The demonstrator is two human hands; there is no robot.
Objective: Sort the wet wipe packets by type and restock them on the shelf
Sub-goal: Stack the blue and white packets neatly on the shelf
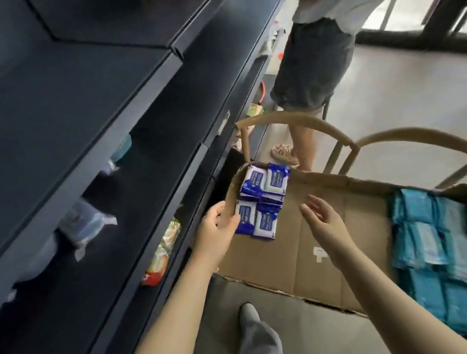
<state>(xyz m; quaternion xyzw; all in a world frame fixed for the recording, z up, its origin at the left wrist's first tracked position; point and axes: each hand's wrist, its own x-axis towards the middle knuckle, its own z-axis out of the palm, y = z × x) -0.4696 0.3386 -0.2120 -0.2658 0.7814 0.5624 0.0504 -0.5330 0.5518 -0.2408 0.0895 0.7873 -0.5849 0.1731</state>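
A flat cardboard box (299, 246) rests on two wooden chairs beside the dark shelf (75, 160). Several blue-and-white wipe packets (261, 203) lie stacked in its far left corner. Several teal wipe packets (437, 260) fill its right end. My left hand (218, 225) grips the box's left wall next to the blue-and-white packets, thumb inside. My right hand (323, 220) hovers over the bare middle of the box, fingers spread, holding nothing.
Another person (316, 48) stands just beyond the box, reaching to an upper shelf. The lower shelves hold clear packs (86, 226) and a colourful packet (164, 250). Curved chair backs (411, 137) rise behind the box. My own legs (255, 349) are below.
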